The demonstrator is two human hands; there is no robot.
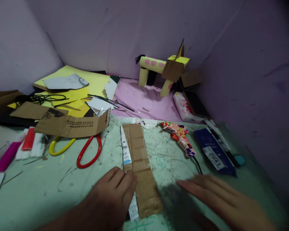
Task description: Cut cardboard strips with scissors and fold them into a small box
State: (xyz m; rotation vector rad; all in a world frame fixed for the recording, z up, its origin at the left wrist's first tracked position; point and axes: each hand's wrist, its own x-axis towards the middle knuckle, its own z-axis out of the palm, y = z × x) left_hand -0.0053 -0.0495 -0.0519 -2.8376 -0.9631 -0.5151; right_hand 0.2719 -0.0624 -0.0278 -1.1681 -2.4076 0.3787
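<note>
A long strip of brown cardboard [144, 166] lies lengthwise on the table, with a white printed edge [125, 153] along its left side. My left hand [115, 189] grips that left edge, its fingers bent and pressed together; the fingertips are partly hidden. To the right of the strip, my right hand [221, 199] is apart from it, fingers stretched out and slightly blurred, holding nothing. Beyond my right hand rests a flower-patterned glue gun [179, 136], its cord running toward me.
Scissors with a red handle [89, 152] lie under folded cardboard [72, 125] at left. Yellow paper [96, 84] and black cord [38, 99] sit behind. A cardboard animal figure [156, 65] stands at the back. A blue packet [214, 152] is at right.
</note>
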